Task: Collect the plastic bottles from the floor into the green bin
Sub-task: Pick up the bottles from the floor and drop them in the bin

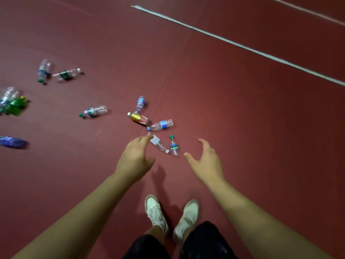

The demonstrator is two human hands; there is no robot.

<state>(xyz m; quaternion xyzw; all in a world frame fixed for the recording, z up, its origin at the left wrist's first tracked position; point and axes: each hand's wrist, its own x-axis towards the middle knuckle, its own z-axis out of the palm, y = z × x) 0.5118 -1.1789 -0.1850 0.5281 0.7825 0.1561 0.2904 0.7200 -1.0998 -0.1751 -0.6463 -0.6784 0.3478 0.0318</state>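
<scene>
Several plastic bottles lie scattered on the red floor. Closest to me are a clear bottle with a white label and a clear bottle with a green cap. Beyond them lie a blue-labelled bottle, a gold and red bottle and a small blue-labelled one. My left hand hovers open just left of the white-label bottle. My right hand is open to the right of the green-cap bottle. Neither hand holds anything. No green bin is in view.
More bottles lie to the left: a clear one, a pair, a green and clear heap and a blue bottle. A white line crosses the floor. My white shoes stand below the hands.
</scene>
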